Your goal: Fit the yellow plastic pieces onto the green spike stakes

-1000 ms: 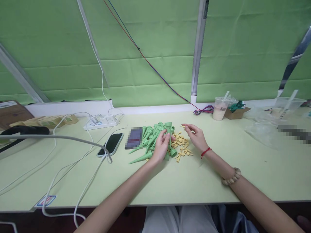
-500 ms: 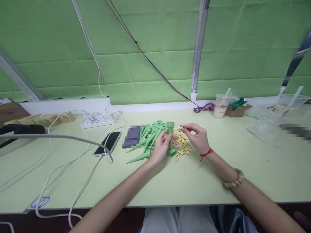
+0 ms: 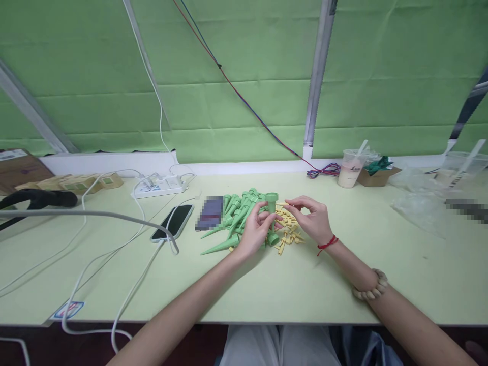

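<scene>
My left hand (image 3: 254, 231) is closed around a green plastic watering spike (image 3: 272, 198), holding it upright with its wide cap at the top. Between the fingertips of my right hand (image 3: 313, 219) is a small yellow pointed plug (image 3: 281, 204), lying roughly level with its tip toward the spike. Whether the plug touches the spike, I cannot tell. Behind and left of my left hand lies a heap of green spikes (image 3: 238, 211). A scatter of small yellow plugs (image 3: 290, 236) lies on the table below my right hand.
Left of the heap are a blurred-out dark rectangle (image 3: 209, 213) and a phone (image 3: 173, 222) with a white cable. A power strip (image 3: 160, 187) sits behind them. At the back right stand a drink cup (image 3: 348, 170), a small cardboard box (image 3: 377, 177) and plastic bags (image 3: 417, 208).
The view has shifted slightly, so everything sits a little further right. Both hands keep their grips, on the green spike and the yellow plug, with hardly any movement between them.
</scene>
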A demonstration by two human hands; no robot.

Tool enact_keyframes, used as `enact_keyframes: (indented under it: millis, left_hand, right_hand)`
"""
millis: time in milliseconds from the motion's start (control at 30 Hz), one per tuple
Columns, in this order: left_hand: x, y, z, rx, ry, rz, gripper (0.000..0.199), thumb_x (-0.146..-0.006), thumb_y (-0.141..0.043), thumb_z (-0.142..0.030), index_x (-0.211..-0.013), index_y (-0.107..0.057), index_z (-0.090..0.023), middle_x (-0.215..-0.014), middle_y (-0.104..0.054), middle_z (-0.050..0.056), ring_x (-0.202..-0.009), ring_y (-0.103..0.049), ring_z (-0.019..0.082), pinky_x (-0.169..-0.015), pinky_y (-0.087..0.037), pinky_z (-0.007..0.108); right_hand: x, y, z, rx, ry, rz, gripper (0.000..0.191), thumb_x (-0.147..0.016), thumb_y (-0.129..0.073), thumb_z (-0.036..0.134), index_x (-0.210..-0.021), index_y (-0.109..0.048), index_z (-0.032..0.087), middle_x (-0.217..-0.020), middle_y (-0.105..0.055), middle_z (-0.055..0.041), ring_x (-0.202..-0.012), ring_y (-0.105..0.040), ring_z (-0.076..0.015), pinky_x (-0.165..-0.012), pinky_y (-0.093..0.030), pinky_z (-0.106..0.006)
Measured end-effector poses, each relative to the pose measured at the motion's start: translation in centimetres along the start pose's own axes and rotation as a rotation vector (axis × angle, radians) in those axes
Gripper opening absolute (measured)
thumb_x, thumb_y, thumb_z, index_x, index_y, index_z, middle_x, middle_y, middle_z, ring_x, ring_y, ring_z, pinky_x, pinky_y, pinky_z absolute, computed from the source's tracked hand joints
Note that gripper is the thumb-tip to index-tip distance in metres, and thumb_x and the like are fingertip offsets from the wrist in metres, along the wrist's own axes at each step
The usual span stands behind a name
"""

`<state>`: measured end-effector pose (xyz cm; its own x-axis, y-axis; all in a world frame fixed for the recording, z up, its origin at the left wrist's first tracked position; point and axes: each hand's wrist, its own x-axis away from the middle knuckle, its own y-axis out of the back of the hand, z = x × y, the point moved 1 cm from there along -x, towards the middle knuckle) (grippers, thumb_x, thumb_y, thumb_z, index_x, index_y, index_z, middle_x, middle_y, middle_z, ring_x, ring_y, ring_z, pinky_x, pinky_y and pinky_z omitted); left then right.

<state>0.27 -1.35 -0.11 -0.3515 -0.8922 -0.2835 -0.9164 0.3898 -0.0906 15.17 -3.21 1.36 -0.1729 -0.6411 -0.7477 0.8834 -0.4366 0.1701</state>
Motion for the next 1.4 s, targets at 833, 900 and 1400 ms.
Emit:
enact_keyframes:
  millis: [833,900,1400]
  left_hand:
    - [-0.2,0.7,-0.9,-0.252,-0.051,-0.029,0.027,-0.079,-0.051,-0.036,-0.084,-0.063,-0.012,-0.062,-0.059,0.002,-0.053,-0.054,0.014,-0.061,-0.043,0.027]
    - [-0.4,0.9,-1.2,-0.239,-0.043,-0.06,0.029,-0.078,-0.053,-0.035,-0.091,-0.064,-0.011,-0.061,-0.06,0.001,-0.051,-0.054,0.013,-0.061,-0.044,0.028]
    - [-0.2,0.5,-0.6,-0.239,0.006,-0.078,0.041,-0.074,-0.057,-0.038,-0.103,-0.062,-0.01,-0.057,-0.058,0.0,-0.046,-0.054,0.012,-0.048,-0.04,0.024]
  right_hand:
    - [0.2,-0.5,-0.2,0.054,-0.008,0.162,0.021,-0.078,-0.057,0.039,-0.073,-0.06,0.019,-0.072,-0.062,-0.0041,-0.063,-0.057,-0.0148,-0.063,-0.05,-0.03]
    - [0.1,-0.2,-0.4,0.131,0.07,0.196,0.02,-0.08,-0.054,0.038,-0.078,-0.06,0.02,-0.075,-0.061,-0.0045,-0.063,-0.057,-0.0149,-0.064,-0.049,-0.03]
    - [-0.2,0.5,-1.1,0.395,0.163,0.328,0.023,-0.088,-0.042,0.038,-0.086,-0.055,0.02,-0.083,-0.055,-0.0045,-0.057,-0.051,-0.0111,-0.058,-0.041,-0.026]
